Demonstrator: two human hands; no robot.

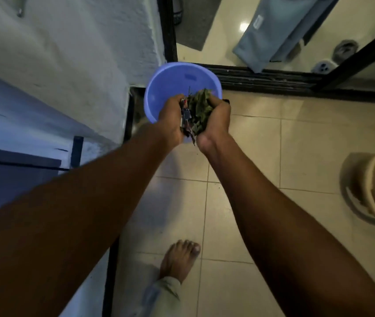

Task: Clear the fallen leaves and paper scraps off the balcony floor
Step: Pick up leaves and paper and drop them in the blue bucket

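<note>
Above the round pale-blue plastic bucket, which stands on the floor by the black door track, the left hand and the right hand are cupped together, pressing between them a bundle of crumpled green fallen leaves mixed with dark, red-and-blue printed paper scraps. Both hands are closed on this bundle, palms facing each other, fingers curled over its top, and the load hangs over the bucket's near rim.

Judging by this, the gathering stage looks largely done: the cream square floor tiles that show between the forearms and toward the right carry only a few dark specks, with no leaves or scraps of any size visible. What is left, as far as I can tell, is to drop the handful into the bucket and then pick up the remaining crumbs.

Much is hidden. The forearms cover a wide part of the floor, and the bucket's bottom sits behind the hands, so I cannot tell whether anything already lies inside. A pale beige round object at the right edge is cut off and blurred; what it is stays unclear. A bare foot stands on the tiles below.
</note>
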